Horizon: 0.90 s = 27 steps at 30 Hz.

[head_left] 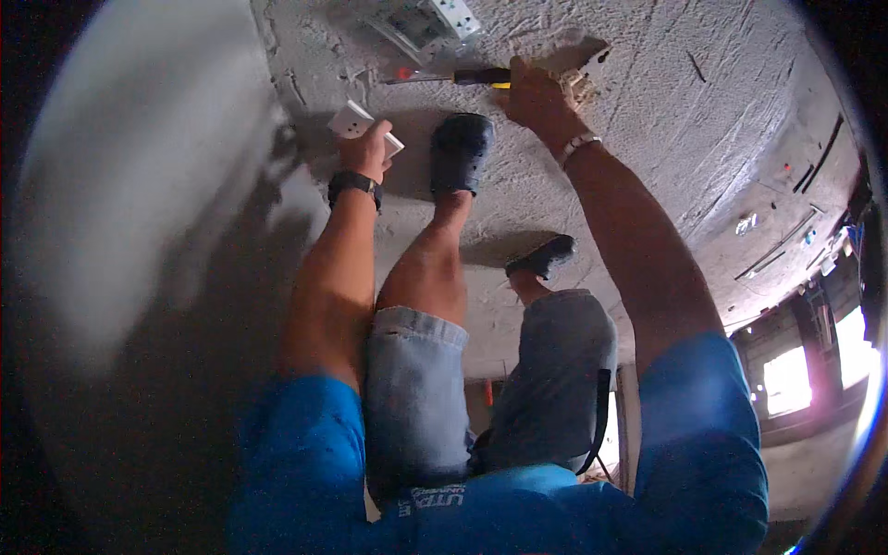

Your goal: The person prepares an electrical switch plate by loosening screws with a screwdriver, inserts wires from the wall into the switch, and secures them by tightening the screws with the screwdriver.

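One screwdriver; two hands

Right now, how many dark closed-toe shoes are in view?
2: one dark closed-toe shoe between the left hand and the right hand; the other shoe lower and farther right.

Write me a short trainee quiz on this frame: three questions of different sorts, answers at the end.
1. Short answer: What is the left hand holding?
2. True or false: The person is barefoot.
3. Multiple choice: Which tool is nearest the right hand? A) hammer B) pliers C) screwdriver

Key:
1. A white power outlet.
2. False; the person wears dark clogs.
3. C.
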Motion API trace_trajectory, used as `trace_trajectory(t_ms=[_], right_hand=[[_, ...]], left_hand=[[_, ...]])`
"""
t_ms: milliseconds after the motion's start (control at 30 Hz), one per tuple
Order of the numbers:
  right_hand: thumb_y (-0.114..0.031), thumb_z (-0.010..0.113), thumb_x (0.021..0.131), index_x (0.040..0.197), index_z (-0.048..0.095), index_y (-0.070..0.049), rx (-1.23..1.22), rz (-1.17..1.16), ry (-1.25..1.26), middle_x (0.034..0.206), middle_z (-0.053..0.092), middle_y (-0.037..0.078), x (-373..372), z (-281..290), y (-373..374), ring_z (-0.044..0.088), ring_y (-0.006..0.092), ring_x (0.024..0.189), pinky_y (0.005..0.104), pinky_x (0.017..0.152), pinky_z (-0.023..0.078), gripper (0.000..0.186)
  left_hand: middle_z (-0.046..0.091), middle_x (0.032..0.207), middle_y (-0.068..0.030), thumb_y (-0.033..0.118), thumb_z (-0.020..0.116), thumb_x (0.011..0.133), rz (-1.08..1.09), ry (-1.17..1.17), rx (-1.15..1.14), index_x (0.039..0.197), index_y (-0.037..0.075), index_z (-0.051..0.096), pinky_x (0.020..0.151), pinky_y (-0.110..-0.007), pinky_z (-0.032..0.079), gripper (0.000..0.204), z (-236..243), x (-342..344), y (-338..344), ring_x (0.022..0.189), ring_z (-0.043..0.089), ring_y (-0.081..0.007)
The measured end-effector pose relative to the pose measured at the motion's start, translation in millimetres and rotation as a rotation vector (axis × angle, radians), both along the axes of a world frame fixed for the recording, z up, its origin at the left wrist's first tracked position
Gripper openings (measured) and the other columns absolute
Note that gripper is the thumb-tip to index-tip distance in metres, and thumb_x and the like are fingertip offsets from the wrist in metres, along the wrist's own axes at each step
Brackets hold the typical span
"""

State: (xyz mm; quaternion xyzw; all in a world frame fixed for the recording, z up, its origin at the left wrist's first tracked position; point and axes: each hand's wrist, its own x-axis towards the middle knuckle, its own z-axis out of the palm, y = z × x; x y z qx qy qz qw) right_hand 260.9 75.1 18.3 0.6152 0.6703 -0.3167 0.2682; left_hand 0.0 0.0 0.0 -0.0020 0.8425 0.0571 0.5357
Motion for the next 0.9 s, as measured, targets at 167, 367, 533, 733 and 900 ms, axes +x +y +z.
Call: trace_trajectory(t_ms=[167,367,533,733,900], right_hand=[[-0.022,0.055,0.083,0.094,0.059,-0.007,0.014,0.07,0.12,0.09,0.066,0.016,2.6,-14.0,-8.1,0.065,0.0321,0.087,0.046,0.074,0.05,0.019],[-0.032,0.063,0.078,0.093,0.057,0.0,-0.012,-0.123,0.267,0.081,0.062,0.023,41.7,84.4,-53.9,0.061,0.0414,0.078,0.0473,0.069,0.05,0.036],[-0.04,0.067,0.078,0.091,0.058,0.002,-0.256,-0.757,0.401,0.071,0.062,0.012,102.8,216.9,-135.7,0.06,0.0203,0.061,0.0341,0.056,0.049,0.045],[-0.034,0.062,0.083,0.096,0.056,0.0,-0.471,-1.257,0.709,0.075,0.059,0.006,174.2,356.0,-238.5,0.057,0.0133,0.061,0.029,0.054,0.047,0.037],[-0.033,0.063,0.084,0.106,0.054,0.005,-0.268,-1.236,1.0,0.081,0.062,0.01,231.9,491.6,-307.6,0.059,0.0145,0.069,0.0284,0.059,0.048,0.045]], left_hand=[[0.051,0.115,-0.008,0.013,0.066,0.074,0.124,-0.53,0.298,0.125,0.011,0.038,0.069,-0.041,0.053,0.059,53.1,-31.8,8.8,0.096,0.056,-0.0216],[0.046,0.131,-0.0108,0.017,0.067,0.077,0.447,-1.047,0.697,0.138,0.015,0.031,0.084,-0.049,0.049,0.07,180.1,-8.7,32.2,0.118,0.047,-0.0284],[0.047,0.126,-0.0107,0.012,0.073,0.072,0.121,-0.761,0.819,0.136,0.009,0.031,0.088,-0.049,0.049,0.077,297.2,39.5,39.3,0.113,0.05,-0.0261],[0.045,0.127,-0.0144,0.012,0.07,0.075,-0.313,-0.676,1.043,0.137,0.003,0.027,0.089,-0.048,0.049,0.076,430.2,98.0,10.2,0.116,0.049,-0.028],[0.043,0.134,-0.0128,0.021,0.069,0.076,-0.026,-1.079,1.041,0.14,0.009,0.027,0.092,-0.051,0.046,0.078,578.9,167.9,-41.5,0.121,0.046,-0.0299]])
